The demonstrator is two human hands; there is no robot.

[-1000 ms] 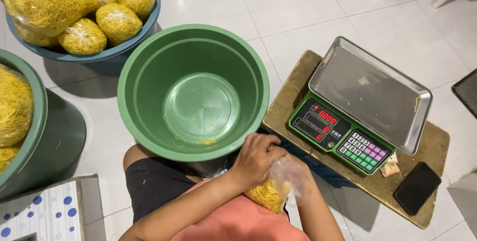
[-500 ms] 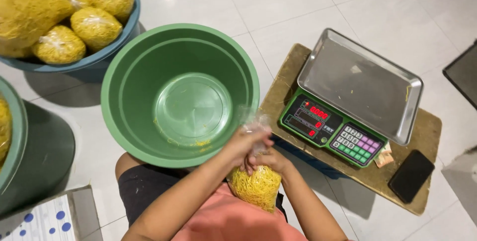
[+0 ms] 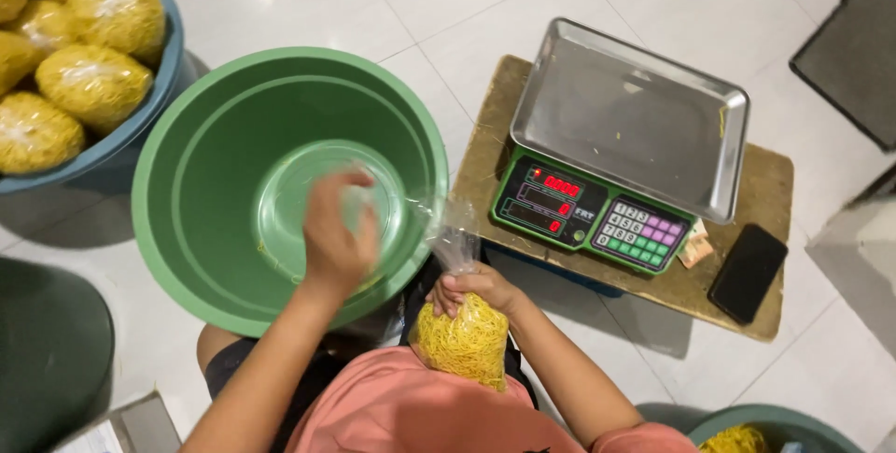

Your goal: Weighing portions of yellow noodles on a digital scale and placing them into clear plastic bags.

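Over a white tiled floor, a person's right hand (image 3: 471, 287) is gripping the neck of a clear bag of yellow noodles (image 3: 462, 341), fingers clamped on it, bag hanging against the chest. Left hand (image 3: 338, 234) is hovering blurred over an empty green basin (image 3: 201, 182), fingers loosely curled w/ nothing clearly in them. Digital scale (image 3: 616, 150) is sitting on a low wooden board (image 3: 761, 229) nr a black phone (image 3: 747, 272); blue tub (image 3: 140, 122) w/ more filled bags is standing top left

bag of yellow noodles (image 3: 462, 341) | clear plastic | upright | neck gripped, seemingly untied
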